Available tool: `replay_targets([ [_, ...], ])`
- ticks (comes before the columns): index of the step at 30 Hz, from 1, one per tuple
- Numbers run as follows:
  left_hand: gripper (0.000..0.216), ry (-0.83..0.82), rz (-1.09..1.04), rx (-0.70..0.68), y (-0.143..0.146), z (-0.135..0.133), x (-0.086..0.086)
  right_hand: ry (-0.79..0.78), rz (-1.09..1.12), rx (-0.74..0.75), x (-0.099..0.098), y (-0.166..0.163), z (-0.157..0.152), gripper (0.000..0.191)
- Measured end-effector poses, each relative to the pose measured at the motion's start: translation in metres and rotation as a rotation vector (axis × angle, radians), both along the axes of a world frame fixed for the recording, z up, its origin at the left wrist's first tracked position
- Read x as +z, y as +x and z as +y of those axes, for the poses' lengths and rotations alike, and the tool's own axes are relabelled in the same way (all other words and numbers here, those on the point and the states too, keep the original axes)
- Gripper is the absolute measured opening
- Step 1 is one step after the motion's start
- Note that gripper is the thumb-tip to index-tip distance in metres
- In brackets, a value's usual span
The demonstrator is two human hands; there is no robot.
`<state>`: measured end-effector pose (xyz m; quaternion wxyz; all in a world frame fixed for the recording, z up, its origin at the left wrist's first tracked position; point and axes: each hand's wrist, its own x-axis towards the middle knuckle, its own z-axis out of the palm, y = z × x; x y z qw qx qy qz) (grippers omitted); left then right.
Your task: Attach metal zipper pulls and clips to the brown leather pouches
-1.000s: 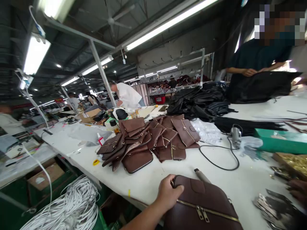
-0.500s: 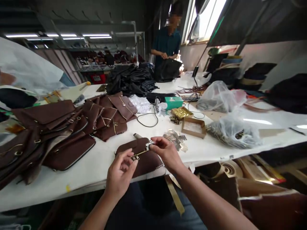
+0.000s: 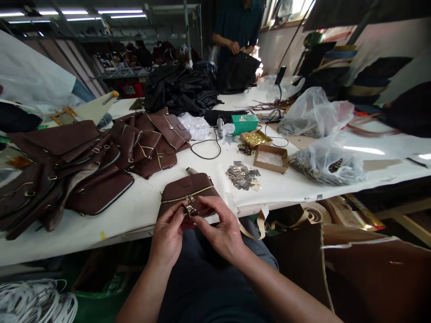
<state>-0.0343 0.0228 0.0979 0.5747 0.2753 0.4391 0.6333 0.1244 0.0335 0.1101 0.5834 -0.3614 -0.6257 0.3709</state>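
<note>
Head camera view: both bare hands meet at lower centre of the frame, over the near edge of a white tabletop (image 3: 144,197). The person's left hand (image 3: 170,231) pinches a small shiny metal fitting (image 3: 190,210) between thumb and fingertips (its exact form is too small to make out). The right hand (image 3: 220,226) closes in at the same fitting with thumb and fingers bent; whether it grips it too cannot be told. Just behind the fingers, at the centre, a dark brown leather bag with a gold zipper (image 3: 185,183) lies on the tabletop, partly hidden by the hands.

Right of the bag is a loose pile of flat silvery metal plates (image 3: 241,176), and beyond it a shallow brown cardboard box (image 3: 270,167). Brown leather bags (image 3: 99,190) are heaped across the left of the frame. At top centre, a co-worker in a dark shirt (image 3: 232,20) holds a black piece of material (image 3: 239,72), beside a mound of black goods (image 3: 182,89).
</note>
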Motion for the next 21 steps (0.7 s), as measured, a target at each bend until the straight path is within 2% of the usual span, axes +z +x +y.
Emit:
replay_targets([
  [2,0.043,-0.019,-0.127,-0.04,-0.001,-0.001,0.0,0.017,-0.013,-0.006,0.001,0.003,-0.001,0.041],
  [7,0.038,-0.053,-0.288,-0.071,-0.001,-0.002,-0.004,0.023,-0.027,0.117,0.004,0.004,-0.006,0.029],
  [13,0.032,-0.184,-0.381,-0.035,0.01,-0.004,0.0,0.109,-0.02,0.041,-0.005,-0.001,-0.013,0.042],
  [18,0.021,-0.209,-0.434,-0.081,0.017,-0.003,0.009,0.105,-0.034,-0.009,-0.009,-0.001,-0.012,0.037],
  [21,0.022,-0.217,-0.44,-0.094,0.021,-0.001,0.012,0.111,-0.027,-0.042,-0.008,0.001,-0.012,0.034],
])
